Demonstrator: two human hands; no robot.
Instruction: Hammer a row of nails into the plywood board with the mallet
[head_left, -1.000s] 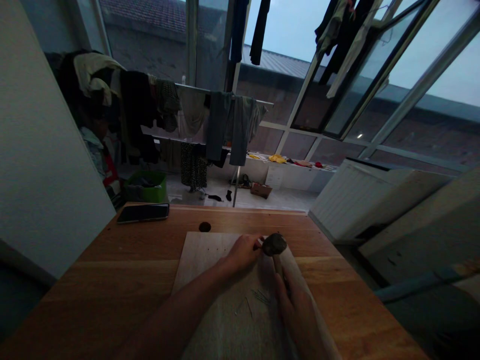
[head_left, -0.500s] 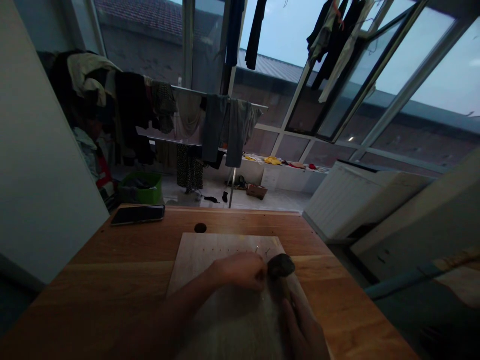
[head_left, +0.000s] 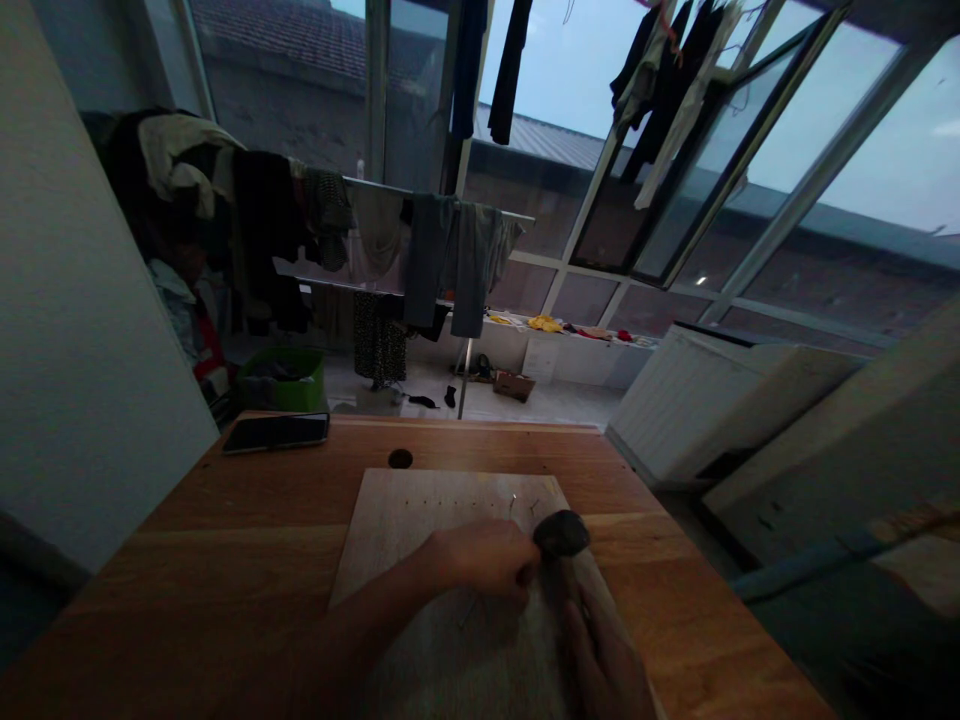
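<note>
A pale wooden board (head_left: pixel 420 488) lies flat on the table, with a row of small dark marks near its far edge. Two thin nails (head_left: pixel 513 503) stick up close to its far right corner. My left hand (head_left: pixel 487 560) is over the board with its fingers curled closed; whatever is in them is hidden. My right hand (head_left: pixel 607 650) grips the handle of a hammer (head_left: pixel 562 534), whose dark head is beside my left fingers at the board's right side. Beneath my left wrist, a thin nail-like piece (head_left: pixel 468 612) shows faintly on the board.
On the wooden table (head_left: pixel 247 560), a phone (head_left: pixel 277 432) lies at the far left, and a round dark hole (head_left: pixel 400 458) is behind the board. Beyond the table are a green basket (head_left: pixel 307 385), a clothes rack (head_left: pixel 517 214) and a white cabinet (head_left: pixel 697 400).
My left hand has shifted slightly right and nearer to me, closer to the hammer head. The hammer and my right hand have barely moved.
</note>
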